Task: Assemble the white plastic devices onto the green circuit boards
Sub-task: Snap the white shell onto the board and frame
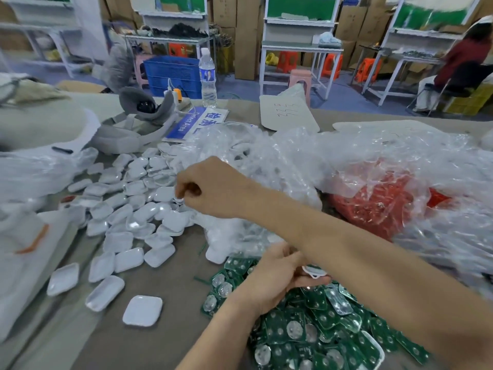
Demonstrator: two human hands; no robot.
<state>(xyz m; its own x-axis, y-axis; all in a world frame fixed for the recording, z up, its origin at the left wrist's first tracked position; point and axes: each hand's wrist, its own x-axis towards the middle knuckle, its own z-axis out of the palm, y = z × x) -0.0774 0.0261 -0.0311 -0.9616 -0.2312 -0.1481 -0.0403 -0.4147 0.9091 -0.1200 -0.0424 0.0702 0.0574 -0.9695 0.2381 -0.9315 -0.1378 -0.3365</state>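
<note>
Your left grip (277, 273), low in the middle of the frame, curls round a white plastic device (315, 272) just above the heap of green circuit boards (320, 329) at lower right. Your right grip (210, 188) reaches to centre left, fingers curled over the spread of white devices (133, 209); whether it holds one, I cannot tell. Crumpled clear bags (293, 161) lie beyond on the brown table (165, 348). A water bottle (207, 78) stands at its far edge, with cardboard boxes (245, 49) behind.

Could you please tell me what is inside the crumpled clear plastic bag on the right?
A bright red mass shows through the crumpled clear plastic bag; the wrinkled film hides what it consists of.
</note>
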